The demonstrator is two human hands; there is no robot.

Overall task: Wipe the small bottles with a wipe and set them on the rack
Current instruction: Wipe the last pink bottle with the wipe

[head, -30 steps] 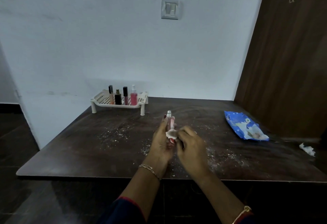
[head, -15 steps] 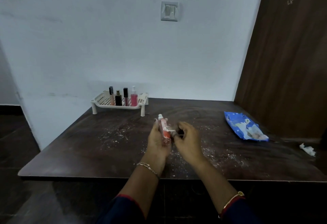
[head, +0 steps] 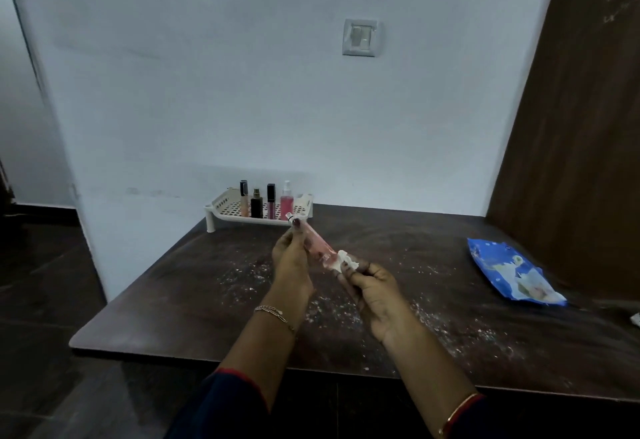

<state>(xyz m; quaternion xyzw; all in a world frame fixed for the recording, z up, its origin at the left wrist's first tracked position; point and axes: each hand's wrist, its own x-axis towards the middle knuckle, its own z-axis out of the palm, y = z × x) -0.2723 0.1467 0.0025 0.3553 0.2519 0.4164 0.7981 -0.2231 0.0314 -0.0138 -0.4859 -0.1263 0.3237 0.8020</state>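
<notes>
I count four small bottles [head: 270,196] already standing upright in a row on the white perforated rack [head: 221,203], far left on the table [head: 166,286]. That part reads as done. A fifth is in hand: a pink bottle [head: 317,243], held in the air over the middle of the table on the near side of the rack, not touching it. I judge it mid-wipe and not yet racked. I see no other loose bottles on the table, so this may be the last, but I can't vouch for anything outside the frame.

Left hand [head: 292,258]: fingers curled round the bottle's upper part, one fingertip up by the cap. Right hand [head: 375,282]: pinching a crumpled white wipe [head: 344,260] against the bottle's lower end.

The bottle is slim, tube-like and translucent pink. It's tilted, with the pale cap pointing far-left toward the rack. There's a small label patch low down, too blurred to read. A blue wipe pack [head: 512,272] lies well off to the right. White specks [head: 433,317] litter the tabletop.
</notes>
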